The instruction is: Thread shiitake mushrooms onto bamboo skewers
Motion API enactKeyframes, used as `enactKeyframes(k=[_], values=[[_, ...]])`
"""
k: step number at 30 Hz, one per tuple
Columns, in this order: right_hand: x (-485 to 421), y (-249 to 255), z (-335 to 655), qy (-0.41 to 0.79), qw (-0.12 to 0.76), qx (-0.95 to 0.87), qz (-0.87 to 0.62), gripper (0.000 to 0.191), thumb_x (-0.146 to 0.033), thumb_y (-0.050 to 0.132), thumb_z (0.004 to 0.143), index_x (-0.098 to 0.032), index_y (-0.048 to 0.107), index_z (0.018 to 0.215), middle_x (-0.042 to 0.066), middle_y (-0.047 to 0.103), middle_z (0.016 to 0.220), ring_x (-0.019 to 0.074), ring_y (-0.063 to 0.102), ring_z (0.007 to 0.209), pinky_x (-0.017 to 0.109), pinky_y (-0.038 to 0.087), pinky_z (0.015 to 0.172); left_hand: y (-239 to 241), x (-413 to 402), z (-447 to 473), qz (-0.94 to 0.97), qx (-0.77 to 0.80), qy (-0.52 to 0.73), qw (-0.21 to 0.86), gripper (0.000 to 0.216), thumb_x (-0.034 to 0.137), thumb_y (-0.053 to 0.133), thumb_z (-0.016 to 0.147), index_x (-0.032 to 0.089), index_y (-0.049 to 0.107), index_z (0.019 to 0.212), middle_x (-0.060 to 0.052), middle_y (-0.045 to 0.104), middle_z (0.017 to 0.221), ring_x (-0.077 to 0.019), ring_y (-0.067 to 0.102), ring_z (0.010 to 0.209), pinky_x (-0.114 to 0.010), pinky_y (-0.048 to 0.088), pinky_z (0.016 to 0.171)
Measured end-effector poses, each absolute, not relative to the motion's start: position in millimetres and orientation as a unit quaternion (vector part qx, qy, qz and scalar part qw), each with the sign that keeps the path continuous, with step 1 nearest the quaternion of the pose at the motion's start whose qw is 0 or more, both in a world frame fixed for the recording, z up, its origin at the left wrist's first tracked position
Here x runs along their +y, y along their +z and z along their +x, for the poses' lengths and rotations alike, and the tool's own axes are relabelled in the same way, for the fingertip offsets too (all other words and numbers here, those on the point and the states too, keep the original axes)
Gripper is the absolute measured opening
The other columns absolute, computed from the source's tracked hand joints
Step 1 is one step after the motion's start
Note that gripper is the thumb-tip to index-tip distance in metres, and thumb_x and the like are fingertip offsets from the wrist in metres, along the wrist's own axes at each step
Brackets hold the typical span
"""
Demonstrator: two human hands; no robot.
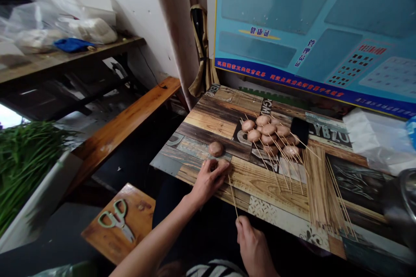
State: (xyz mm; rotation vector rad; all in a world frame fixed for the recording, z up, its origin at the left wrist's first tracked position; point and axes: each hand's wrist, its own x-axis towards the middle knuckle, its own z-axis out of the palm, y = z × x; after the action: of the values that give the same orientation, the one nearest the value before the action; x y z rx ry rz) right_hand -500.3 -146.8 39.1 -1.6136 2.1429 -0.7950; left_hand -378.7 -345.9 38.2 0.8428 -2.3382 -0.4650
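Observation:
My left hand (209,179) is closed around a brown mushroom (223,165) at the table's near edge, its fingers partly covering the cap. A thin bamboo skewer (233,194) runs from that mushroom down to my right hand (252,242), which pinches its lower end. Whether the tip has gone into the mushroom is hidden. Just beyond my left hand lies a single loose mushroom (216,149). To the right, several skewered mushrooms (269,130) are heaped together, their sticks pointing mostly toward me. Beside them rests a thick bundle of bare bamboo skewers (320,190).
A black flat object (299,130) lies behind the heap on the wood-patterned table (201,123). Plastic bags (373,138) and a metal pot (403,203) stand at the right. Scissors (117,220) lie on a wooden stool (143,203); green leafy vegetables (29,164) fill a box at left.

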Motion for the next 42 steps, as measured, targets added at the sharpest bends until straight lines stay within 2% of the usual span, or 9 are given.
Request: enactKeyframes(k=[5, 10, 17, 21, 27, 35, 39, 42], values=[[-125.4, 25.7, -493.8, -0.317, 0.137, 0.738, -0.580, 0.048, -0.041, 0.024, 0.106, -0.024, 0.057, 0.076, -0.004, 0.053, 0.042, 0.0115, 0.050, 0.030, 0.022, 0.030, 0.036, 34.8, -339.7, -378.1, 0.321, -0.877, -0.180, 0.310, 0.045, 0.019, 0.060, 0.089, 0.027, 0.062, 0.134, -0.010, 0.050, 0.111, -0.0213, 0.052, 0.097, -0.036, 0.050, 0.085], [-123.6, 26.6, -490.5, -0.342, 0.130, 0.730, -0.577, 0.040, -0.036, 0.027, 0.106, -0.024, 0.055, 0.079, -0.006, 0.051, 0.043, 0.0109, 0.051, 0.032, 0.020, 0.032, 0.038, 33.0, -340.6, -378.5, 0.316, -0.874, -0.193, 0.316, 0.046, 0.019, 0.061, 0.088, 0.027, 0.063, 0.133, -0.010, 0.050, 0.110, -0.0215, 0.052, 0.097, -0.036, 0.050, 0.085], [-131.6, 33.7, -491.5, -0.308, 0.195, 0.738, -0.567, 0.044, -0.038, 0.024, 0.105, -0.024, 0.052, 0.075, -0.004, 0.052, 0.044, 0.0114, 0.050, 0.033, 0.022, 0.030, 0.039, 36.4, -340.0, -379.2, 0.318, -0.879, -0.163, 0.316, 0.043, 0.018, 0.060, 0.089, 0.026, 0.064, 0.131, -0.009, 0.049, 0.107, -0.0200, 0.050, 0.093, -0.034, 0.049, 0.081], [-135.8, 46.7, -493.2, -0.306, 0.270, 0.738, -0.538, 0.046, -0.043, 0.023, 0.104, -0.024, 0.053, 0.075, -0.004, 0.048, 0.042, 0.0125, 0.050, 0.035, 0.021, 0.033, 0.040, 40.4, -339.2, -380.2, 0.306, -0.895, -0.125, 0.300, 0.044, 0.017, 0.057, 0.090, 0.028, 0.063, 0.133, -0.008, 0.047, 0.101, -0.0194, 0.047, 0.089, -0.033, 0.048, 0.079], [-149.7, 60.1, -496.1, -0.273, 0.328, 0.754, -0.499, 0.046, -0.040, 0.021, 0.102, -0.022, 0.056, 0.077, -0.004, 0.048, 0.044, 0.0108, 0.044, 0.033, 0.020, 0.031, 0.039, 43.6, -338.8, -379.7, 0.289, -0.904, -0.102, 0.297, 0.042, 0.016, 0.055, 0.092, 0.028, 0.066, 0.131, -0.009, 0.044, 0.105, -0.0200, 0.044, 0.090, -0.033, 0.048, 0.080], [-202.1, 59.4, -501.0, -0.220, 0.260, 0.769, -0.541, 0.038, -0.023, 0.028, 0.098, -0.019, 0.058, 0.076, 0.001, 0.056, 0.053, 0.0113, 0.056, 0.047, 0.018, 0.034, 0.047, 40.0, -340.9, -376.7, 0.272, -0.917, -0.099, 0.276, 0.044, 0.018, 0.052, 0.095, 0.028, 0.060, 0.137, -0.009, 0.048, 0.105, -0.0209, 0.047, 0.094, -0.037, 0.049, 0.086], [-220.1, 64.9, -504.4, -0.172, 0.283, 0.784, -0.526, 0.035, -0.018, 0.027, 0.098, -0.018, 0.058, 0.081, -0.001, 0.053, 0.049, 0.0111, 0.051, 0.039, 0.020, 0.030, 0.043, 41.4, -340.8, -373.0, 0.271, -0.914, -0.121, 0.277, 0.043, 0.021, 0.052, 0.096, 0.029, 0.059, 0.138, -0.009, 0.051, 0.103, -0.0214, 0.050, 0.094, -0.037, 0.050, 0.086], [-217.2, 70.4, -507.3, -0.163, 0.302, 0.780, -0.523, 0.033, -0.017, 0.027, 0.099, -0.018, 0.059, 0.088, -0.001, 0.056, 0.052, 0.0113, 0.054, 0.041, 0.020, 0.031, 0.044, 44.2, -354.4, -370.9, 0.297, -0.897, -0.175, 0.278, 0.054, 0.033, 0.059, 0.095, 0.029, 0.047, 0.147, -0.009, 0.054, 0.108, -0.0222, 0.054, 0.096, -0.038, 0.051, 0.088]])
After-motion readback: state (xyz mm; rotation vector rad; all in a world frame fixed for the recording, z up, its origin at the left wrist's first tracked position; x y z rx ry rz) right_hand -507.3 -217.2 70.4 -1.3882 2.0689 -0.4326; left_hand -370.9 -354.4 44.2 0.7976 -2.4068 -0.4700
